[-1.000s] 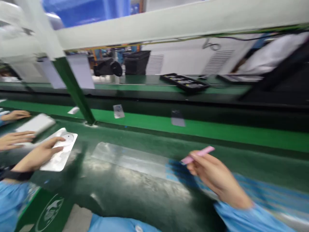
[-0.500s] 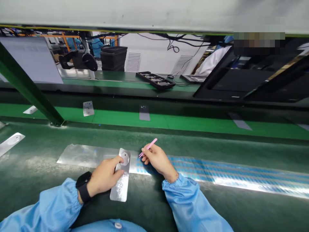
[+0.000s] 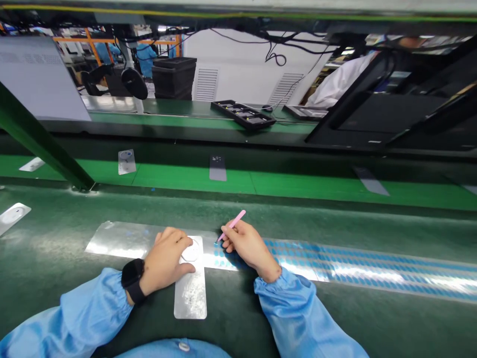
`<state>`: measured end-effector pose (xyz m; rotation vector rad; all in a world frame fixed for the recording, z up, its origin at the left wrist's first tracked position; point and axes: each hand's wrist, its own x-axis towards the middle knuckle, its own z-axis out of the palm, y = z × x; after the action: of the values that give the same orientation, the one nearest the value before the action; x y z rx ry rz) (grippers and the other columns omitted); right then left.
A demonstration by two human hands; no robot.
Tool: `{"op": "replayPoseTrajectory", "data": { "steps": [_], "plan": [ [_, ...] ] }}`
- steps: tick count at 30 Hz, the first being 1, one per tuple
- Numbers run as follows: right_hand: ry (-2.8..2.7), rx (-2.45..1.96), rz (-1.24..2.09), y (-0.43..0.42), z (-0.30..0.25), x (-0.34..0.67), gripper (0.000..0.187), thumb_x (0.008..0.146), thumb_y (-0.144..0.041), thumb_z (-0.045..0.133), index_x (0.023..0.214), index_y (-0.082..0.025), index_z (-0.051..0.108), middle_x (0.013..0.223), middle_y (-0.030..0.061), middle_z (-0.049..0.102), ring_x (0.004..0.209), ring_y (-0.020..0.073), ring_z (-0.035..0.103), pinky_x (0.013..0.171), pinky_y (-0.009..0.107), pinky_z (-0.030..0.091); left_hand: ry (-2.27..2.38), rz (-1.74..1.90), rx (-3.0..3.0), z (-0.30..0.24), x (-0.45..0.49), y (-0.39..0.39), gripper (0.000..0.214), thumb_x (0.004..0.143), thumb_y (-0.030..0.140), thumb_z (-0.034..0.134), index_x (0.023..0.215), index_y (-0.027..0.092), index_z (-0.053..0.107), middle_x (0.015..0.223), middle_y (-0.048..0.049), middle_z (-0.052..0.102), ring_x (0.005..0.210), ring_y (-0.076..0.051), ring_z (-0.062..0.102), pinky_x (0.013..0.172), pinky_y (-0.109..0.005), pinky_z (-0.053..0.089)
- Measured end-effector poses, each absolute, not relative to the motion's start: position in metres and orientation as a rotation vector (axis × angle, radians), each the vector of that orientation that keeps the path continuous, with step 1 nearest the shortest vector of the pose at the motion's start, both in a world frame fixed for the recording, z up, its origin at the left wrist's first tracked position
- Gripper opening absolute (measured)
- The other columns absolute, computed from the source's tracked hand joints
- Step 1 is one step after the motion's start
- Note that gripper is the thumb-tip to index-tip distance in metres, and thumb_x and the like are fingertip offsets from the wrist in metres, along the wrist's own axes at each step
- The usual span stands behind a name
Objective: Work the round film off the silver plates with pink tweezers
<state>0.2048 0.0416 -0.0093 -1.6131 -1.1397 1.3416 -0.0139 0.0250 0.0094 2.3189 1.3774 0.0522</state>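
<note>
My left hand (image 3: 167,262), with a black watch at the wrist, holds a pale flat phone back panel (image 3: 191,296) by its upper left part. Its thumb lies across the face and its fingers reach a round ring near the top. Pink tweezers (image 3: 235,220) sit pinched in my right hand (image 3: 249,246), tips pointing down and left. Those tips are at the left end of the blue dot stickers on a long clear sheet (image 3: 305,258). The panel lies over part of that sheet. Whether the tips grip a sticker is too small to tell.
Another panel (image 3: 14,217) lies at the far left. Beyond the bench edge, a green belt (image 3: 167,181) carries several spaced panels, one of them grey (image 3: 217,168). A slanted green post (image 3: 44,139) stands at left. Farther back are a black tray (image 3: 244,114) and stacked black bins (image 3: 174,78).
The panel has turned more upright in view and shifted slightly right, with my left hand moving along. My right hand and tweezers have moved slightly right. The camera view has tilted a little.
</note>
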Motion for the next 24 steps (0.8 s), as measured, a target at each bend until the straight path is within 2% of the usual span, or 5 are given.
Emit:
{"op": "replayPoseTrajectory", "data": {
  "steps": [3, 9, 24],
  "plan": [
    [-1.088, -1.588, 1.378, 0.041, -0.008, 0.207, 0.023, 0.074, -0.035, 0.064, 0.063, -0.017, 0.055, 0.045, -0.0024, 0.059, 0.036, 0.0079, 0.052, 0.038, 0.019, 0.042, 1.318, 0.182, 2.322, -0.002, -0.016, 0.028, 0.049, 0.062, 0.037, 0.082, 0.104, 0.023, 0.062, 0.124, -0.0061, 0.06, 0.119, -0.029, 0.042, 0.097, -0.044, 0.031],
    [-1.057, -1.502, 1.389, 0.032, -0.006, 0.198, 0.035, 0.068, -0.049, 0.067, 0.065, -0.017, 0.055, 0.046, -0.0011, 0.06, 0.037, 0.0088, 0.052, 0.038, 0.02, 0.041, 1.264, 0.329, 2.36, -0.016, -0.018, 0.024, 0.048, 0.062, 0.04, 0.083, 0.103, 0.023, 0.063, 0.122, -0.0044, 0.062, 0.116, -0.029, 0.043, 0.094, -0.046, 0.032],
    [-1.213, -1.603, 1.508, 0.041, -0.015, 0.166, 0.023, 0.077, -0.037, 0.059, 0.068, -0.016, 0.055, 0.049, -0.0021, 0.06, 0.036, 0.0085, 0.052, 0.037, 0.02, 0.041, 1.226, 0.36, 2.341, -0.015, -0.017, 0.022, 0.051, 0.062, 0.037, 0.084, 0.103, 0.022, 0.06, 0.122, -0.0028, 0.063, 0.108, -0.025, 0.048, 0.089, -0.041, 0.033]
  ]
}}
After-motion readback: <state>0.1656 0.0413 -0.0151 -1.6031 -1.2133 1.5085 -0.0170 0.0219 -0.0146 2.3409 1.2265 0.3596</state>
